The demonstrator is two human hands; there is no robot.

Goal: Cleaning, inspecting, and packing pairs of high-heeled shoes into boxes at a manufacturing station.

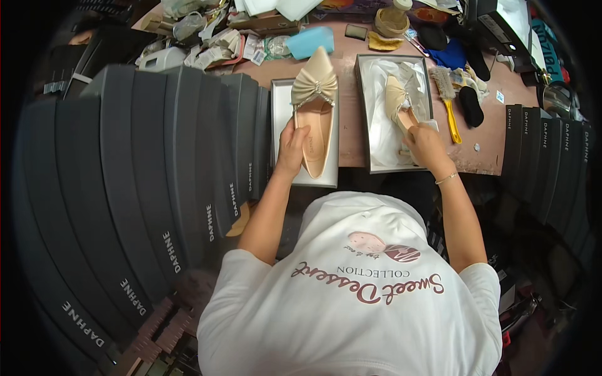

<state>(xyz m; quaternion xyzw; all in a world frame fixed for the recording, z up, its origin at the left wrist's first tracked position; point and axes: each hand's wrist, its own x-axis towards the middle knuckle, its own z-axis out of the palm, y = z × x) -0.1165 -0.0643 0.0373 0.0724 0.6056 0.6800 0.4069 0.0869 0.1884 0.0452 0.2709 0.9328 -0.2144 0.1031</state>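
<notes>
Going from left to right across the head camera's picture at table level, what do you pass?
Row of dark shoe boxes → left hand holding a beige bow shoe → right hand at the second shoe in an open box → yellow-handled brush → more dark boxes.

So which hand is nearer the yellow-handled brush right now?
The right. The right hand is in the open shoe box, just left of the yellow-handled brush. The left hand holds the beige shoe on the box lid, farther left.
</notes>
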